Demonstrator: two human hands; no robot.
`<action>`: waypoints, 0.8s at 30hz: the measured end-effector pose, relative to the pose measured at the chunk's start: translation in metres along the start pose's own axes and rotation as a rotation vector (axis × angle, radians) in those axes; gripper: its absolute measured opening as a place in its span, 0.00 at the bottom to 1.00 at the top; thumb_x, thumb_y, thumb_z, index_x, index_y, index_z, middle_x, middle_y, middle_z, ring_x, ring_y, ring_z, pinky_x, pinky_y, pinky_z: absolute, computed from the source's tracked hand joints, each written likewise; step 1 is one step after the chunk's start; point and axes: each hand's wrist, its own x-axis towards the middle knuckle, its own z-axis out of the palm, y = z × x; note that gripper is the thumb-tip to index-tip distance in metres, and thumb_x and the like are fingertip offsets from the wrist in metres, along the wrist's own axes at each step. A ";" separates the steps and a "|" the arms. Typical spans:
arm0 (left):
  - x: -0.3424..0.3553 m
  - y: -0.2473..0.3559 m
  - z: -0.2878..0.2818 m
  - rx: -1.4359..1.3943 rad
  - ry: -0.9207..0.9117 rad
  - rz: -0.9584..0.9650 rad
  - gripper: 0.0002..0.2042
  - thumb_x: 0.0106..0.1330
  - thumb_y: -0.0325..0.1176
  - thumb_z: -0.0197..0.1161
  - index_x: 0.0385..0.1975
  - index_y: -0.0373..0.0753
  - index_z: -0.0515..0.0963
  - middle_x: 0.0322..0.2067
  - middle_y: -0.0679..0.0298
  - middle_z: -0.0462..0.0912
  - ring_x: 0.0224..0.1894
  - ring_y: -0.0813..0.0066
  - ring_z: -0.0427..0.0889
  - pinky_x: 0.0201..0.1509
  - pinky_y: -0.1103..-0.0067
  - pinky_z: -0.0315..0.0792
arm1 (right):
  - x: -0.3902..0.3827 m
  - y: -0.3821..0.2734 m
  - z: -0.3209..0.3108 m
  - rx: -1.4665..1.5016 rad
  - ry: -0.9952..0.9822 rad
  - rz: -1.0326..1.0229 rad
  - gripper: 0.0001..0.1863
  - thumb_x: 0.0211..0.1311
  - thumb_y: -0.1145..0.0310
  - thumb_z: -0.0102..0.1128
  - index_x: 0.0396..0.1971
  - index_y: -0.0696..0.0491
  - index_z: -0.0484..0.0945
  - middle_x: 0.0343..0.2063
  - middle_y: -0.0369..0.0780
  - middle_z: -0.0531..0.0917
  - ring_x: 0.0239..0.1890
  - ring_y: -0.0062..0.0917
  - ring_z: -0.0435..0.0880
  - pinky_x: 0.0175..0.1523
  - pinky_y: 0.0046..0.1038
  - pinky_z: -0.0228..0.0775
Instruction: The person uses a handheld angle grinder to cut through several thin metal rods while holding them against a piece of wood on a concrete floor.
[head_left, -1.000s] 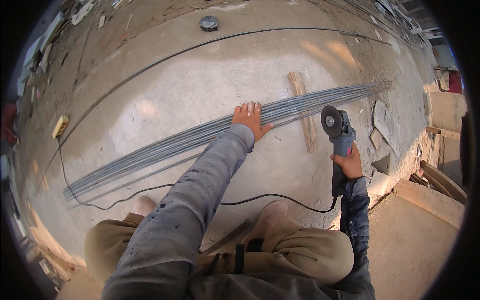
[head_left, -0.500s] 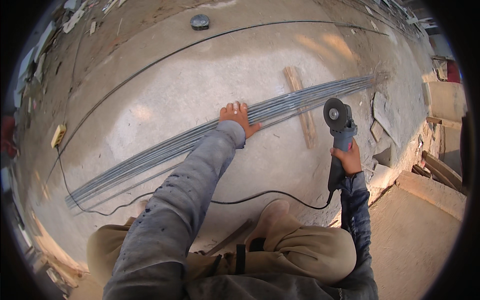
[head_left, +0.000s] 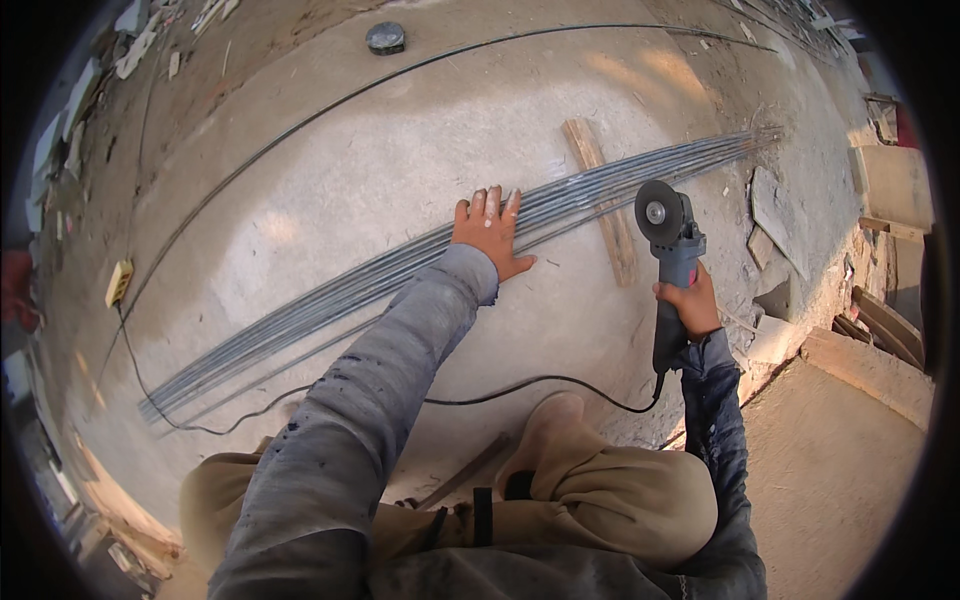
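Observation:
A bundle of long steel rods (head_left: 330, 295) lies slantwise across the concrete floor, from lower left to upper right. My left hand (head_left: 490, 236) rests on the rods near their middle, its fingers spread and nothing gripped. In my right hand (head_left: 694, 303) is a dark angle grinder (head_left: 679, 264), held by its body with the fingers wrapped round. The grinder's round black disc (head_left: 663, 212) points up and away, beside the right part of the bundle. Whether the disc spins I cannot tell. A wooden board (head_left: 616, 250) lies under the rods, left of the grinder.
The grinder's black cord (head_left: 540, 380) curves left past my feet to a yellow socket block (head_left: 119, 281). One long rod (head_left: 300, 120) arcs beyond the bundle. A dark round object (head_left: 386, 38) lies at the far side. Broken slabs (head_left: 778, 222) and planks (head_left: 888, 325) are at the right.
My left hand has shifted slightly right along the rods, its fingers more spread. The grinder has moved slightly left and away in my right hand.

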 end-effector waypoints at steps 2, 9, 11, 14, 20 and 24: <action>0.012 0.016 0.009 -0.020 -0.026 -0.001 0.49 0.51 0.61 0.64 0.66 0.35 0.52 0.60 0.51 0.63 0.63 0.57 0.62 0.63 0.61 0.55 | 0.004 0.004 0.005 0.046 -0.011 0.035 0.26 0.40 0.72 0.69 0.44 0.59 0.73 0.33 0.36 0.78 0.35 0.20 0.76 0.43 0.24 0.69; 0.046 0.032 0.002 -0.046 -0.213 -0.087 0.43 0.53 0.52 0.67 0.64 0.36 0.55 0.58 0.56 0.67 0.61 0.63 0.66 0.60 0.65 0.62 | 0.003 0.003 0.006 0.056 -0.020 0.013 0.26 0.40 0.73 0.69 0.43 0.58 0.73 0.33 0.35 0.78 0.35 0.20 0.76 0.43 0.24 0.69; 0.051 0.028 -0.002 -0.100 -0.253 -0.073 0.41 0.52 0.50 0.67 0.63 0.36 0.57 0.56 0.56 0.69 0.59 0.63 0.70 0.57 0.67 0.66 | 0.004 0.002 0.005 0.013 -0.025 0.008 0.26 0.39 0.73 0.69 0.43 0.59 0.73 0.33 0.34 0.78 0.35 0.20 0.75 0.43 0.24 0.69; 0.053 0.024 0.001 -0.100 -0.216 -0.028 0.39 0.53 0.50 0.67 0.61 0.35 0.60 0.54 0.55 0.71 0.56 0.64 0.73 0.53 0.69 0.70 | 0.006 -0.001 0.003 -0.036 -0.008 -0.045 0.26 0.39 0.73 0.69 0.43 0.59 0.73 0.34 0.35 0.79 0.35 0.20 0.76 0.43 0.24 0.68; 0.045 0.018 0.013 -0.055 -0.107 0.018 0.38 0.56 0.52 0.63 0.62 0.35 0.60 0.54 0.56 0.71 0.54 0.65 0.73 0.52 0.70 0.69 | 0.013 0.000 0.006 -0.088 -0.049 -0.088 0.26 0.39 0.73 0.68 0.44 0.59 0.73 0.35 0.37 0.80 0.36 0.21 0.77 0.44 0.24 0.69; 0.038 0.021 0.019 -0.015 -0.048 0.005 0.38 0.58 0.54 0.60 0.62 0.35 0.60 0.55 0.57 0.70 0.55 0.67 0.72 0.50 0.72 0.67 | 0.016 0.000 0.013 -0.168 -0.037 -0.102 0.27 0.37 0.71 0.68 0.43 0.59 0.73 0.34 0.40 0.81 0.36 0.24 0.78 0.44 0.26 0.70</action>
